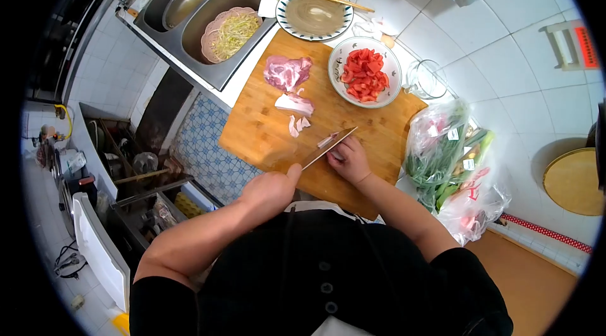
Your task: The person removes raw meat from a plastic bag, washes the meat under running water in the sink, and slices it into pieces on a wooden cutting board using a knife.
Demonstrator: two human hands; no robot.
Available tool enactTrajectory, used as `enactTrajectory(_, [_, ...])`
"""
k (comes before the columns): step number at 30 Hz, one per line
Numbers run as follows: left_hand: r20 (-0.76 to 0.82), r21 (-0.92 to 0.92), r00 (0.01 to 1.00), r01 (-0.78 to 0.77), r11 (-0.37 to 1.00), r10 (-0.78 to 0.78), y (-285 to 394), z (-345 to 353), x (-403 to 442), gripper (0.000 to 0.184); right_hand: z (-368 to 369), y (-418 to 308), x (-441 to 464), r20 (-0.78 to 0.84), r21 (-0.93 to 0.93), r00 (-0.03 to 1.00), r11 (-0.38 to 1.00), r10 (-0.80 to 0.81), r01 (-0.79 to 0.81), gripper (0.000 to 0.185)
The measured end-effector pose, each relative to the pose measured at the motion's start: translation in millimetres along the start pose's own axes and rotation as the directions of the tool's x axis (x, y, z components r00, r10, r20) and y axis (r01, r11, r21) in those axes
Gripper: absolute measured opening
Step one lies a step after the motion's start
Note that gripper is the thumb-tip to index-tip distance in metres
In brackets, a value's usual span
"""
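My left hand is closed round the handle of a kitchen knife, whose blade points up and right across the wooden cutting board. My right hand has its fingers curled against the board just right of the blade, apparently on a piece of meat mostly hidden under them. A small strip of meat lies at the blade's left side. Farther left are thin meat slices, a fatty chunk of pork and a larger raw pork piece.
A bowl of cut tomatoes stands on the board's far right. Behind are a patterned plate with chopsticks across it and a glass. Bagged green vegetables sit right. Bean sprouts lie in a pink basket in the sink.
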State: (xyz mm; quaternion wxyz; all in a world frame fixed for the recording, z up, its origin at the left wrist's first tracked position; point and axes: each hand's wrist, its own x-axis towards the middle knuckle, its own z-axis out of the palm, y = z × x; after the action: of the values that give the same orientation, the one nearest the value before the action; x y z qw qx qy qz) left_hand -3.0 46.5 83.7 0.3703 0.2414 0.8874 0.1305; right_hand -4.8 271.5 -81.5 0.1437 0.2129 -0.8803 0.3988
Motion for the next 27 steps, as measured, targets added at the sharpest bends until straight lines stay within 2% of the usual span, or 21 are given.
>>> enactTrajectory(4, [-0.035, -0.071, 0.998, -0.059, 0.996, 0.056, -3, 4, 45, 0.019, 1, 2, -2, -0.001, 0.006, 1.000, 1.000, 0.025, -0.025, 0.019])
enactTrajectory(7, [-0.099, -0.007, 0.991, -0.087, 0.996, 0.086, 1, 14, 77, 0.019, 0, 2, 0, 0.005, -0.002, 1.000, 1.000, 0.019, -0.019, 0.019])
enactTrajectory(13, [-0.004, -0.025, 1.000, -0.017, 1.000, 0.017, -18, 21, 21, 0.018, 0, 1, -2, 0.021, -0.010, 0.998, 0.999, 0.051, -0.051, 0.023])
enactTrajectory(16, [-0.045, -0.024, 0.999, -0.020, 1.000, 0.018, -16, 27, 27, 0.018, 0, -1, -4, 0.011, -0.001, 0.998, 0.998, 0.059, -0.059, 0.027])
enactTrajectory(19, [-0.183, 0.039, 0.971, -0.150, 0.988, 0.154, -2, 26, 56, 0.018, 0, -3, -4, 0.003, -0.011, 0.999, 0.999, 0.041, -0.041, 0.026])
enactTrajectory(21, [-0.144, 0.032, 0.985, -0.087, 0.996, 0.090, -1, 29, 61, 0.018, -2, -1, -5, 0.044, 0.003, 0.998, 0.999, 0.043, -0.043, 0.026])
enactTrajectory(24, [-0.093, 0.012, 0.996, 0.009, 1.000, -0.008, -6, 32, 35, 0.018, -3, -3, -3, 0.003, -0.023, 1.000, 1.000, -0.011, 0.011, 0.022])
enactTrajectory(27, [-0.080, 0.034, 0.992, 0.104, 0.994, -0.101, -24, 40, 6, 0.019, -3, -4, -3, 0.062, 0.039, 0.998, 0.999, 0.031, -0.033, 0.018])
